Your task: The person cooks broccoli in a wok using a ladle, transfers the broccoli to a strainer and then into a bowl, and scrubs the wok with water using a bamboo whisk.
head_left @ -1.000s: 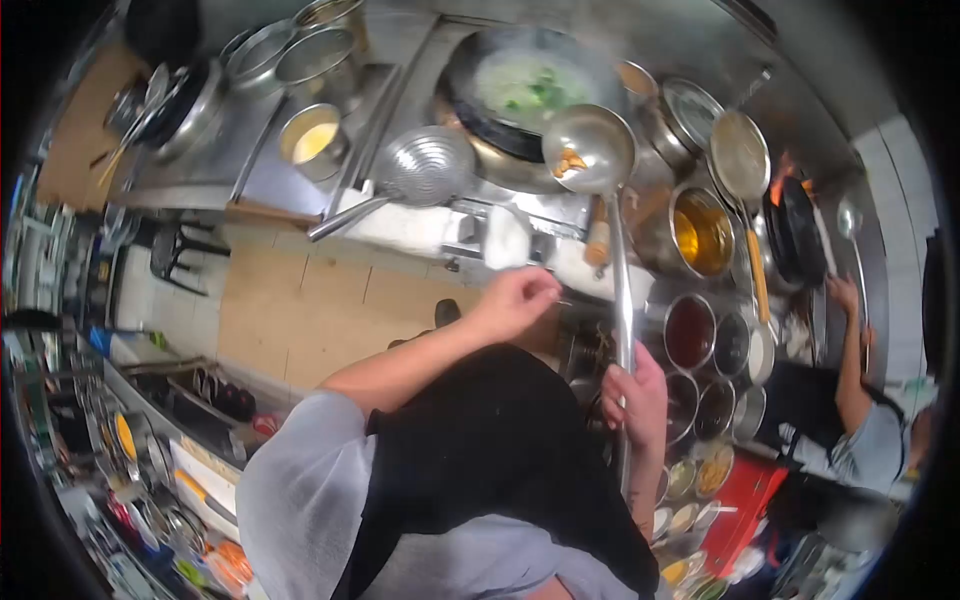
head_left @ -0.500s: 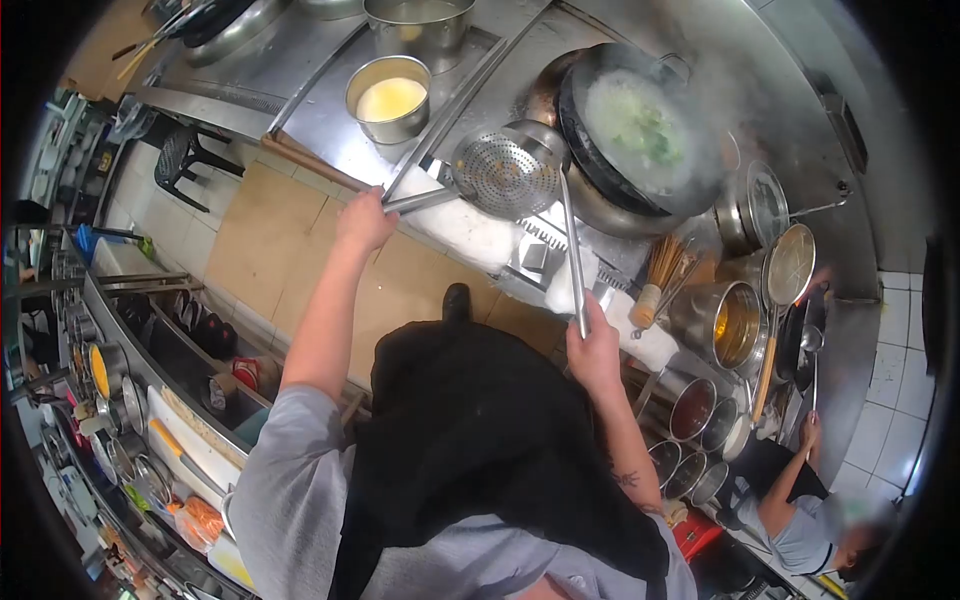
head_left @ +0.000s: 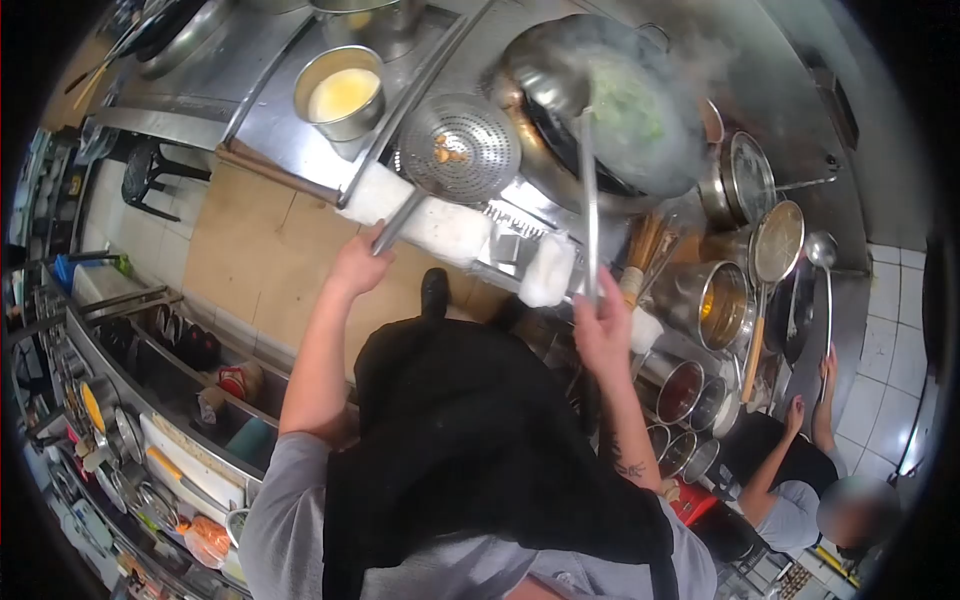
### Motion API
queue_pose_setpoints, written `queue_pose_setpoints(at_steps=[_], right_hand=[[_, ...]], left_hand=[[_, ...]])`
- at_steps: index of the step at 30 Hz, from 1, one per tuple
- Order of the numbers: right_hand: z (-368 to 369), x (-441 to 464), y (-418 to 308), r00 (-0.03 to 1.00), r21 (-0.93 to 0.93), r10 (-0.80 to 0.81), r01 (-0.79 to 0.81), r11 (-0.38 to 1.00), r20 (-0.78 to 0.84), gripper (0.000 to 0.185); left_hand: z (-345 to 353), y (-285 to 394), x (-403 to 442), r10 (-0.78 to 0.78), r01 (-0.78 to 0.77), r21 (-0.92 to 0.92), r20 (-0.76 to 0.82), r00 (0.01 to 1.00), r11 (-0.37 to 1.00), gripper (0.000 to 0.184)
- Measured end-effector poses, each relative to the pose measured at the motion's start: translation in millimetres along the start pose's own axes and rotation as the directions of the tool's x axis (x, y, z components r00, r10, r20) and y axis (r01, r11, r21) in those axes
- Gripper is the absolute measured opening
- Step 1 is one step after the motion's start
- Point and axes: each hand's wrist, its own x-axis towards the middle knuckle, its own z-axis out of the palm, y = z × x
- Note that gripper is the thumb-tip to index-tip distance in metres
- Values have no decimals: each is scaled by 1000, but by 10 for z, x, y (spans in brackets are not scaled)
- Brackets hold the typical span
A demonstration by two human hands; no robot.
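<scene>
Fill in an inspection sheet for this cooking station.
Surface: steel counter, white cloths along its front edge.
Job's things: perforated strainer with a few orange-brown pieces; ladle, its bowl over the wok; green food steaming in the wok.
Clutter: pot with yellow contents to the left; bristle brush and several metal containers to the right.
Hands: left hand grips the strainer's handle; right hand holds the ladle's handle.
Cables: nothing seen.
Surroundings: black stool at left; another person at right, near a tiled wall.
</scene>
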Motion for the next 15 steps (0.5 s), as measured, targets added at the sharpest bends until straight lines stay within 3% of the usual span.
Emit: queue_pose_setpoints(at_steps=[3, 5, 9, 10, 13, 14, 15], right_hand=[[-520, 150, -113, 997, 84, -7, 14, 996, -76, 52], [-839, 218, -373, 996, 34, 3, 0, 999, -87, 50], [-1168, 231, -285, 972, 156, 235, -229, 961, -20, 51], [-1243, 289, -109, 966, 269, 254, -258, 928, 49, 51], [-1381, 713, 179, 967, 61, 230, -238, 969, 111, 47], [-1379, 942, 507, 1000, -110, -15, 15, 994, 2, 50], [-1371, 1170, 766, 959, -299, -276, 246, 922, -63, 53]], left_hand=[[-45, 81, -58, 5, 0, 88, -51, 999, 996, 67], [25, 63, -109, 64, -30, 135, -262, 963, 990, 64], [189, 431, -304, 218, -167, 141, -598, 771, 976, 50], [233, 547, -333, 260, -218, 145, -616, 743, 965, 47], [469, 868, -426, 366, -348, 161, -644, 672, 923, 39], [557, 956, -434, 393, -386, 161, -646, 655, 908, 38], [621, 1045, -440, 419, -425, 160, -649, 635, 891, 38]])
